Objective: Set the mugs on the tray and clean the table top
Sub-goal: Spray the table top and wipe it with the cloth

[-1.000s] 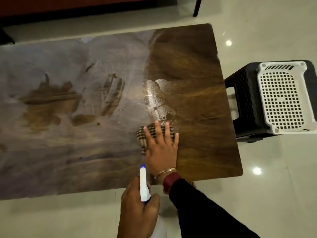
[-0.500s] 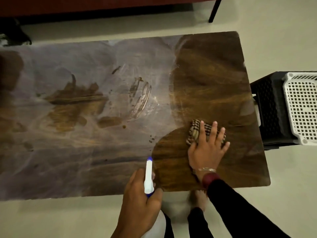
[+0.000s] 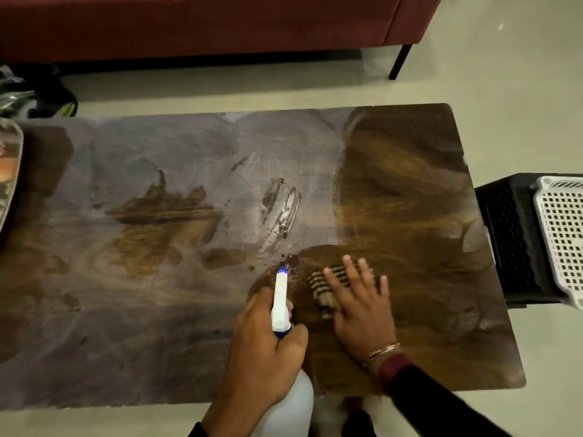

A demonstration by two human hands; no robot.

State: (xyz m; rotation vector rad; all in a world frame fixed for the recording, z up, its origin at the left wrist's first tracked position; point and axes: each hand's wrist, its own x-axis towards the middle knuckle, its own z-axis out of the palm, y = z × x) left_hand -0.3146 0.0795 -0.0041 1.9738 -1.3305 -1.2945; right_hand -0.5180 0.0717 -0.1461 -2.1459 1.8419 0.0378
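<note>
Table top: the rectangular brown wooden table top [image 3: 157, 310] fills most of the view. A grey, hazy film covers its left and middle parts, while its right part shows glossy brown grain.
Wet marks: a pale smeared streak [image 3: 284, 212] with dark specks lies near the middle, and darker brown patches sit to its left.
Left hand: the left hand [image 3: 265, 351] is clenched round the neck of a white plastic spray bottle [image 3: 280, 301] with a blue-tipped nozzle. The nozzle points away over the near edge of the table, and the bottle's white body hangs below the hand.
Right hand: the right hand [image 3: 362, 313] lies flat with fingers straight and spread. It presses down on a folded beige-and-brown checked cloth [image 3: 321, 285] and grasps nothing.
Cloth: it lies on the table top's near right part, just right of the nozzle, mostly under the fingers.
Wrist: a thin gold bangle [image 3: 381, 351] sits above a maroon cuff and a dark sleeve [image 3: 435, 405].
Tray: a pale-rimmed tray [image 3: 14, 159] rests on the table's far left end, cut by the frame edge. I cannot tell what it holds.
Right of table: a black perforated plastic stool [image 3: 511, 241] stands on the cream tiled floor [image 3: 520, 89], with a white plastic lattice basket [image 3: 564, 234] on it.
Far side: a dark red sofa [image 3: 220, 20] on black legs runs behind the table.
</note>
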